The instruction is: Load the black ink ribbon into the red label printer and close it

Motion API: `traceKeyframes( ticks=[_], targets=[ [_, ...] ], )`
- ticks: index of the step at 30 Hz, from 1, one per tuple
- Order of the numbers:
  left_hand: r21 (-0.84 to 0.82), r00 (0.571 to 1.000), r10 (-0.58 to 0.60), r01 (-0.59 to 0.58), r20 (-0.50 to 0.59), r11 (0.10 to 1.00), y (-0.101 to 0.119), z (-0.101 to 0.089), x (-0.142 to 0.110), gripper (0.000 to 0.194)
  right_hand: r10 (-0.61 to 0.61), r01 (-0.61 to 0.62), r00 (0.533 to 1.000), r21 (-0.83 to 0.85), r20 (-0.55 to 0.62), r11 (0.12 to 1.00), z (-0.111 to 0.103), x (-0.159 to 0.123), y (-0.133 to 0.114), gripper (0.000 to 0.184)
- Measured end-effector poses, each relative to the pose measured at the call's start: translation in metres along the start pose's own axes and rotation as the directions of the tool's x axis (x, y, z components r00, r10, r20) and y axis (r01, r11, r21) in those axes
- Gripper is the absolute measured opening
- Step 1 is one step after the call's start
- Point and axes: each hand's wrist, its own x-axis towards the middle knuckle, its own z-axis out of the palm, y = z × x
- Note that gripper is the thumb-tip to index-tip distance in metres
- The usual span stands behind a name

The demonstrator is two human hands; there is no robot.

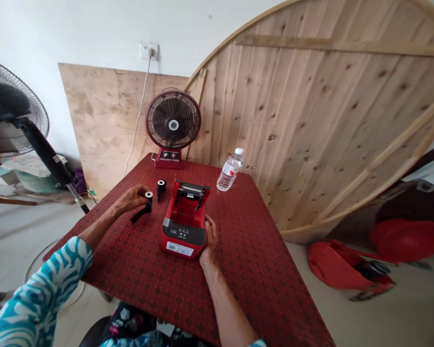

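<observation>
My left hand (132,199) grips a black ribbon roll with a white core (148,201), and a flat black strip (139,215) trails from it onto the table. Just beyond that hand, a second black roll (161,188) stands upright. My right hand (210,239) clasps the right side of a red thermal label printer (183,238), whose lid stands open and shows its red inner compartment and metal roller. The printer sits in the middle of a red patterned table (246,250).
A small red-based desk fan (172,120) and a water bottle (230,169) stand at the table's far edge. Plywood and a large round wooden board (321,106) lean behind it. A floor fan (14,108) stands at left, with red fabric (347,265) on the floor at right.
</observation>
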Motion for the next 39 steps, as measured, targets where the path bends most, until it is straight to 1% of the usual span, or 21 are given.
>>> traceKeyframes(
  ticks=[2, 4, 6, 9, 12, 14, 17, 19, 22, 24, 27, 30, 32, 33, 34, 36, 37, 38, 39],
  targets=[
    [0.005, 1.0, -0.017, 0.017, -0.007, 1.0, -0.015, 0.009, 0.002, 0.022, 0.017, -0.017, 1.0, 0.009, 0.012, 1.0, -0.001, -0.001, 0.0, 0.053],
    [-0.002, 1.0, -0.027, 0.027, -0.005, 1.0, -0.023, 0.012, 0.002, 0.021, 0.015, -0.015, 1.0, 0.004, 0.012, 1.0, -0.002, -0.001, 0.0, 0.052],
    [-0.006, 1.0, -0.03, 0.03, 0.009, 1.0, -0.025, 0.011, 0.003, 0.025, 0.003, -0.003, 1.0, -0.008, 0.012, 1.0, -0.004, -0.001, 0.001, 0.051],
    [-0.027, 1.0, -0.014, 0.014, 0.011, 1.0, -0.025, 0.003, 0.009, 0.04, 0.009, -0.009, 1.0, -0.003, 0.008, 1.0, -0.004, 0.0, 0.002, 0.052],
    [-0.058, 1.0, 0.015, -0.016, -0.026, 0.998, -0.026, -0.001, 0.028, 0.048, 0.02, -0.02, 1.0, -0.01, -0.008, 1.0, -0.004, 0.0, 0.002, 0.053],
    [-0.065, 0.999, 0.019, -0.021, -0.026, 0.998, -0.029, 0.003, 0.046, 0.049, 0.016, -0.017, 1.0, -0.03, -0.017, 0.999, -0.004, 0.0, 0.001, 0.052],
    [-0.063, 0.999, 0.018, -0.017, 0.027, 0.998, -0.034, 0.015, 0.073, 0.049, 0.015, -0.016, 1.0, -0.068, -0.017, 0.998, -0.004, 0.0, 0.0, 0.051],
    [-0.047, 0.998, 0.016, -0.013, 0.064, 0.999, -0.038, 0.024, 0.086, 0.048, 0.014, -0.015, 1.0, -0.091, -0.015, 0.996, -0.004, 0.0, 0.0, 0.052],
    [-0.005, 0.998, 0.002, -0.002, 0.071, 1.0, -0.043, 0.034, 0.096, 0.041, -0.026, 0.025, 1.0, -0.122, -0.014, 0.992, -0.004, 0.0, -0.001, 0.053],
    [0.023, 0.999, -0.005, 0.003, 0.054, 1.0, -0.043, 0.037, 0.097, 0.037, -0.05, 0.048, 0.999, -0.135, -0.011, 0.99, -0.004, 0.0, -0.002, 0.053],
    [0.049, 1.0, 0.006, -0.007, 0.029, 0.999, -0.033, 0.029, 0.09, 0.034, -0.048, 0.048, 0.999, -0.129, 0.002, 0.99, -0.004, 0.001, -0.002, 0.053],
    [0.053, 0.999, 0.039, -0.041, 0.025, 0.998, -0.011, 0.01, 0.074, 0.037, -0.043, 0.045, 0.999, -0.118, 0.017, 0.992, -0.004, 0.001, -0.002, 0.053],
    [0.033, 0.996, 0.061, -0.063, 0.064, 0.997, 0.008, -0.006, 0.057, 0.04, -0.03, 0.031, 0.999, -0.093, 0.019, 0.995, -0.002, 0.001, -0.002, 0.054],
    [0.008, 0.992, 0.068, -0.069, 0.103, 0.998, 0.018, -0.012, 0.047, 0.042, -0.023, 0.024, 1.0, -0.077, 0.02, 0.997, -0.001, 0.001, -0.002, 0.055],
    [-0.044, 0.982, 0.07, -0.063, 0.173, 0.997, 0.028, -0.017, 0.037, 0.043, -0.021, 0.022, 1.0, -0.065, 0.017, 0.998, 0.0, 0.001, -0.001, 0.055],
    [-0.122, 0.947, 0.067, -0.03, 0.313, 0.992, 0.048, -0.019, 0.017, 0.045, -0.029, 0.029, 1.0, -0.06, 0.006, 0.998, 0.002, 0.002, -0.002, 0.053],
    [-0.123, 0.925, 0.061, -0.016, 0.375, 0.992, 0.058, -0.017, 0.007, 0.045, -0.038, 0.038, 0.999, -0.066, 0.0, 0.997, 0.003, 0.002, -0.002, 0.053],
    [-0.104, 0.91, 0.062, -0.022, 0.409, 0.994, 0.066, -0.011, -0.002, 0.044, -0.044, 0.044, 0.999, -0.072, -0.001, 0.996, 0.004, 0.002, -0.002, 0.052],
    [-0.059, 0.884, 0.07, -0.048, 0.462, 0.997, 0.074, -0.004, -0.009, 0.044, -0.047, 0.046, 0.999, -0.076, -0.002, 0.996, 0.004, 0.002, -0.003, 0.052]
  ],
)
